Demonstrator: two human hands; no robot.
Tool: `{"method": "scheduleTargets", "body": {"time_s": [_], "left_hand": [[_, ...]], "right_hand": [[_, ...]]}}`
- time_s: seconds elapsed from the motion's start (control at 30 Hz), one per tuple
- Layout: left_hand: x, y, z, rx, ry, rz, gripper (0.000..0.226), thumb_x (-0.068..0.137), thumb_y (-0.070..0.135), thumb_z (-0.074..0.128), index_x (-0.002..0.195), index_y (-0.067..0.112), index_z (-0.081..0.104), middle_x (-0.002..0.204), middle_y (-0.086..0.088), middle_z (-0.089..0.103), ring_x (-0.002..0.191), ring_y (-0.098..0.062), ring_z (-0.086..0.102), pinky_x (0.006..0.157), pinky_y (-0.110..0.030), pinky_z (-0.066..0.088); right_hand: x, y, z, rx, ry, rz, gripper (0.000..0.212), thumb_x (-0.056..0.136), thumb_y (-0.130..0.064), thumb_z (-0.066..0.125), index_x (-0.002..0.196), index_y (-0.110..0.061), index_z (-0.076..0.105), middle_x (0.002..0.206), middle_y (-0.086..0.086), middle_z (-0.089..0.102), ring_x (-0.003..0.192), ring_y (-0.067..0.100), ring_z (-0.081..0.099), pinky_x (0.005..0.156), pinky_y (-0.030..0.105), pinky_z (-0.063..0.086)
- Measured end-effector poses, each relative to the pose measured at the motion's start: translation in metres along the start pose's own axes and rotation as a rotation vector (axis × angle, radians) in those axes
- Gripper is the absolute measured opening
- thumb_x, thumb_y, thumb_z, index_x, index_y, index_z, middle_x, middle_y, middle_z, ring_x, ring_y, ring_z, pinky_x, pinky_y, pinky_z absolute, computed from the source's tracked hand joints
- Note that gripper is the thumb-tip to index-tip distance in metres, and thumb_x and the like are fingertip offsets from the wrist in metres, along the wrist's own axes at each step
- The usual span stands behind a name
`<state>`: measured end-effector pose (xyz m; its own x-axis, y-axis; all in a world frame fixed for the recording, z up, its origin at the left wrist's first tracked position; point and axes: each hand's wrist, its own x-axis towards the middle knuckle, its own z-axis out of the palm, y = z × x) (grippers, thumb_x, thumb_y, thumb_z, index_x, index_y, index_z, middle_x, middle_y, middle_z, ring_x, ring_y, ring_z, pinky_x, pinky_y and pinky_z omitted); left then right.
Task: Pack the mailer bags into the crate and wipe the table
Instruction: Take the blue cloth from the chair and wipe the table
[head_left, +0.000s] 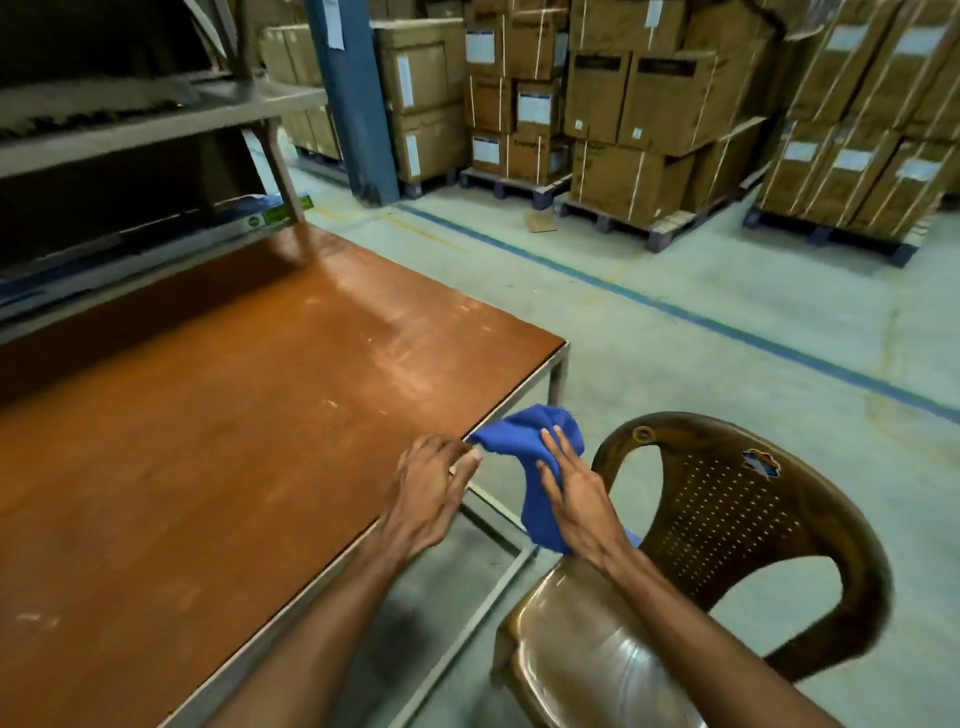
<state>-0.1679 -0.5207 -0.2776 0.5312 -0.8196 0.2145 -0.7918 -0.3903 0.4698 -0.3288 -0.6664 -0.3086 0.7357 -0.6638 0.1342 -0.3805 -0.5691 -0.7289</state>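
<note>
A blue cloth (535, 447) hangs bunched just off the near right edge of the brown table (234, 415). My left hand (431, 493) pinches one corner of the cloth at the table's edge. My right hand (576, 499) lies against the hanging part of the cloth, fingers spread over it, above the floor between table and chair. No mailer bags and no crate are in view.
A brown plastic chair (727, 545) stands close to the table's right side. A metal shelf unit (130, 114) rises at the table's far side. Stacked cardboard boxes on pallets (649, 104) line the back, past a blue pillar (353, 98) and open concrete floor.
</note>
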Motion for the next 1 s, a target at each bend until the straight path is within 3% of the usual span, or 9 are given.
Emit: {"method": "scheduleTargets", "body": {"time_s": [0.07, 0.17, 0.27, 0.37, 0.53, 0.63, 0.8, 0.9, 1.0], "left_hand": [[-0.001, 0.058, 0.009, -0.322, -0.075, -0.024, 0.064, 0.092, 0.068, 0.031, 0.123, 0.023, 0.065, 0.121, 0.003, 0.066, 0.115, -0.012, 0.055, 0.101, -0.029, 0.039], [0.003, 0.123, 0.02, -0.763, -0.213, -0.233, 0.077, 0.074, 0.083, 0.052, 0.124, 0.025, 0.064, 0.115, 0.006, 0.071, 0.107, -0.011, 0.065, 0.098, -0.039, 0.049], [0.002, 0.159, 0.026, -0.972, -0.208, -0.293, 0.06, 0.069, 0.056, 0.077, 0.112, 0.015, 0.068, 0.105, -0.005, 0.075, 0.101, -0.025, 0.07, 0.096, -0.052, 0.051], [-0.004, 0.181, 0.028, -1.101, -0.259, -0.257, 0.042, 0.077, 0.03, 0.072, 0.113, 0.008, 0.067, 0.107, -0.011, 0.074, 0.104, -0.029, 0.069, 0.099, -0.048, 0.05], [-0.01, 0.209, 0.026, -1.333, -0.479, -0.189, 0.047, 0.084, 0.02, 0.069, 0.124, -0.002, 0.059, 0.116, -0.017, 0.069, 0.107, -0.029, 0.067, 0.084, -0.033, 0.054], [-0.007, 0.219, 0.036, -1.321, -0.433, -0.208, 0.041, 0.086, 0.017, 0.071, 0.121, -0.002, 0.061, 0.115, -0.018, 0.07, 0.107, -0.03, 0.067, 0.084, -0.033, 0.054], [-0.006, 0.211, 0.066, -0.921, -0.2, -0.261, 0.061, 0.078, 0.014, 0.081, 0.121, 0.03, 0.041, 0.103, -0.001, 0.072, 0.09, -0.02, 0.071, 0.075, -0.031, 0.056], [-0.009, 0.21, 0.085, -0.668, -0.066, -0.045, 0.064, 0.079, 0.014, 0.077, 0.123, 0.043, 0.041, 0.115, 0.007, 0.058, 0.099, -0.009, 0.061, 0.085, -0.026, 0.05], [-0.01, 0.207, 0.106, -0.548, -0.156, 0.216, 0.035, 0.089, 0.023, 0.069, 0.119, 0.038, 0.061, 0.139, 0.005, 0.039, 0.124, -0.007, 0.047, 0.108, -0.031, 0.041]], "right_hand": [[-0.021, -0.003, -0.026, 0.022, 0.054, -0.019, 0.051, 0.104, -0.024, 0.044, 0.153, -0.019, 0.029, 0.16, -0.009, 0.016, 0.139, 0.003, 0.024, 0.107, 0.002, 0.006], [-0.053, -0.002, -0.058, 0.03, 0.065, -0.095, 0.057, 0.103, -0.027, 0.045, 0.154, -0.024, 0.02, 0.158, -0.007, 0.017, 0.148, 0.014, 0.019, 0.119, 0.019, 0.011], [-0.089, 0.012, -0.092, -0.067, 0.047, -0.183, 0.065, 0.101, -0.049, 0.041, 0.154, -0.034, 0.005, 0.161, -0.005, 0.012, 0.15, 0.01, 0.008, 0.122, 0.029, 0.009], [-0.118, 0.026, -0.137, 0.003, 0.059, -0.192, 0.064, 0.095, -0.059, 0.045, 0.151, -0.047, 0.018, 0.164, -0.011, 0.008, 0.15, 0.005, -0.003, 0.12, 0.037, 0.007], [-0.142, 0.04, -0.178, 0.498, 0.057, -0.035, 0.071, 0.088, -0.042, 0.066, 0.147, -0.048, 0.028, 0.158, -0.021, 0.024, 0.146, 0.004, 0.023, 0.117, 0.039, 0.024], [-0.157, 0.043, -0.167, 0.786, 0.083, 0.011, 0.067, 0.089, -0.017, 0.07, 0.144, -0.039, 0.039, 0.147, -0.012, 0.045, 0.136, 0.014, 0.045, 0.109, 0.04, 0.043], [-0.167, 0.064, -0.143, 0.536, 0.428, 0.106, 0.052, 0.083, -0.009, 0.076, 0.127, -0.033, 0.061, 0.134, -0.01, 0.055, 0.124, 0.013, 0.054, 0.104, 0.046, 0.046], [-0.163, 0.077, -0.136, 0.249, 0.487, 0.132, 0.045, 0.088, -0.011, 0.07, 0.127, -0.033, 0.062, 0.14, -0.013, 0.048, 0.131, 0.001, 0.043, 0.112, 0.034, 0.039], [-0.156, 0.087, -0.131, 0.128, 0.501, 0.135, 0.047, 0.091, -0.005, 0.064, 0.131, -0.028, 0.06, 0.149, -0.013, 0.041, 0.136, -0.005, 0.035, 0.114, 0.025, 0.033]]}}
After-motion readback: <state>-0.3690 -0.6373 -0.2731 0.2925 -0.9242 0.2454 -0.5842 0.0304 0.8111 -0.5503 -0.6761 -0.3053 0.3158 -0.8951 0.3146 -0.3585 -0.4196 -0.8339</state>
